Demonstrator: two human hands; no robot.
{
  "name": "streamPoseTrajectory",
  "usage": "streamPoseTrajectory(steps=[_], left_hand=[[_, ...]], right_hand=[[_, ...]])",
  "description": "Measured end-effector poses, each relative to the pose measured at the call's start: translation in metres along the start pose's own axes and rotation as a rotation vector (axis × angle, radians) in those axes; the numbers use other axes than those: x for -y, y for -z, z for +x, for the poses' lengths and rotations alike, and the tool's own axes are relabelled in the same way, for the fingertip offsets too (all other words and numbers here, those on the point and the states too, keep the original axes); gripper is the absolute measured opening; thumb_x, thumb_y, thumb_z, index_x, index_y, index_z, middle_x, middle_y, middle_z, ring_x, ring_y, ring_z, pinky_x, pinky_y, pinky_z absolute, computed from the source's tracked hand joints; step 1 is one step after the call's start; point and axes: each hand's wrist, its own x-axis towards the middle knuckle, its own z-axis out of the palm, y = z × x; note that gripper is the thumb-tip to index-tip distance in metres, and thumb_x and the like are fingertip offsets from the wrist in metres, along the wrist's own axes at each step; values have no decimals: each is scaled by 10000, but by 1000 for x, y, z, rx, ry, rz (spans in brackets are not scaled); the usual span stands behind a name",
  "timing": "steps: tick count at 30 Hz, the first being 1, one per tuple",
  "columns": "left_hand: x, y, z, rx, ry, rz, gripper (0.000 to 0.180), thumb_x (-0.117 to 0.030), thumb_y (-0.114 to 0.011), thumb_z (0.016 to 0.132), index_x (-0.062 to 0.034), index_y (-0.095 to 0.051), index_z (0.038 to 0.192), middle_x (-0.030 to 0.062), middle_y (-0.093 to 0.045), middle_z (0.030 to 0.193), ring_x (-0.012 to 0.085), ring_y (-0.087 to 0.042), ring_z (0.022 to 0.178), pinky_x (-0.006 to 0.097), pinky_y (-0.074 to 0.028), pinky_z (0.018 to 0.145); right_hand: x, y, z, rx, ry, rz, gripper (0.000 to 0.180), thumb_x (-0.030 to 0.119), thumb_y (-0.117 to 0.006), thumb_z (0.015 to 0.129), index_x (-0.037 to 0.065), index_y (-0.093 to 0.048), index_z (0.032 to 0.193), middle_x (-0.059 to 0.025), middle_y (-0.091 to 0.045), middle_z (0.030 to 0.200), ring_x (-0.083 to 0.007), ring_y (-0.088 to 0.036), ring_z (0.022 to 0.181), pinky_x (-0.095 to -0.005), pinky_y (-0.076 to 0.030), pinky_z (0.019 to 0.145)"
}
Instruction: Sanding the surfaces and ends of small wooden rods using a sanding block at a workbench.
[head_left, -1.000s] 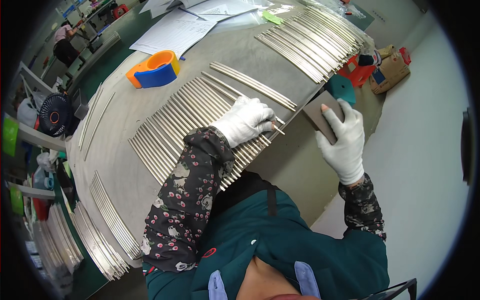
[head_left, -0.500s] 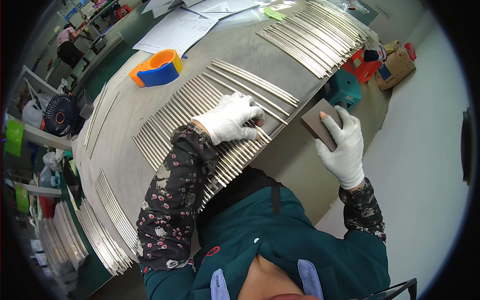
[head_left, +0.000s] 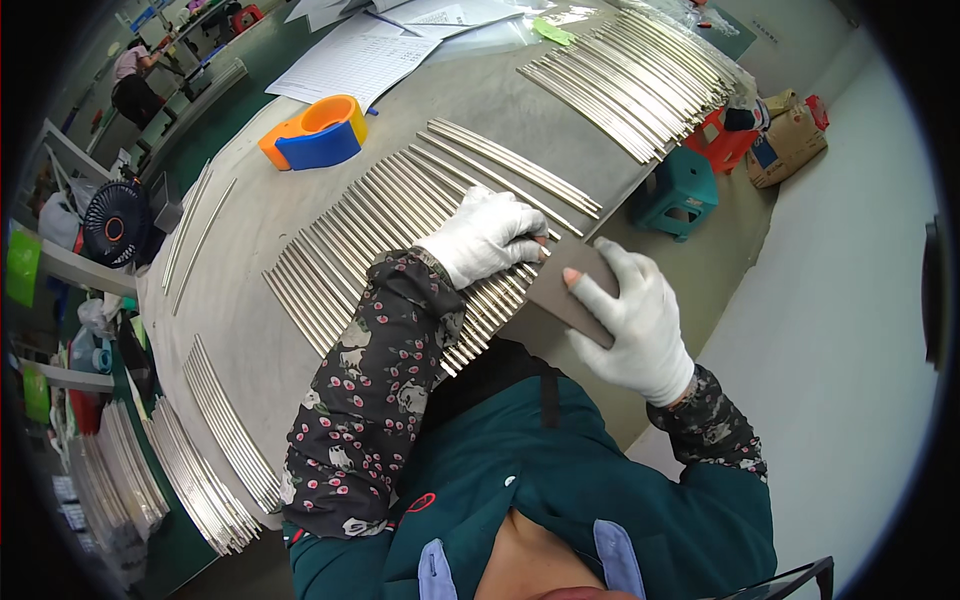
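Observation:
A row of thin silvery metal rods [head_left: 335, 250] lies side by side on the grey table, with ends reaching its near edge. My left hand [head_left: 482, 238], in a white glove with bare fingertips, rests over the row. Its fingers are closed on a metal rod near the right-hand end; exactly how many rods they hold is hidden. A flat grey-brown block, like a sanding sponge [head_left: 572, 288], is gripped in my gloved right hand [head_left: 640, 330]. The block is beside the rod ends, just right of my left fingertips; whether it touches them I cannot tell.
More rods [head_left: 630, 80] lie at the far right, others [head_left: 230, 420] at the left. An orange and blue tape dispenser [head_left: 320, 135] and papers [head_left: 350, 65] sit farther back. Beyond the table edge stand a teal stool [head_left: 675, 195] and a cardboard box [head_left: 788, 145]. A black fan [head_left: 115, 222] is at left.
My right hand has brought the block leftward to the rod ends. My left hand has shifted slightly right and remains closed at the rods.

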Motion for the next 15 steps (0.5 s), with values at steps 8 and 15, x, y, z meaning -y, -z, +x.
streamPoseTrajectory(steps=[8, 15], left_hand=[[3, -5, 2, 15, -2, 74, 168, -269, -675, 825, -106, -666, 866, 59, -646, 770, 255, -603, 798, 394, -362, 814], [-2, 0, 0, 15, 13, 53, 160, -241, -675, 818, -94, -661, 879, 68, -649, 785, 271, -604, 795, 388, -367, 826]], right_hand=[[3, 6, 9, 16, 9, -53, 501, 207, -745, 611, 127, -636, 1093, -202, -521, 1184, -346, -535, 976, -412, -485, 809], [-12, 8, 13, -72, -91, -122, 503, 212, -757, 604, 137, -642, 1088, -210, -531, 1169, -358, -539, 973, -420, -494, 803]])
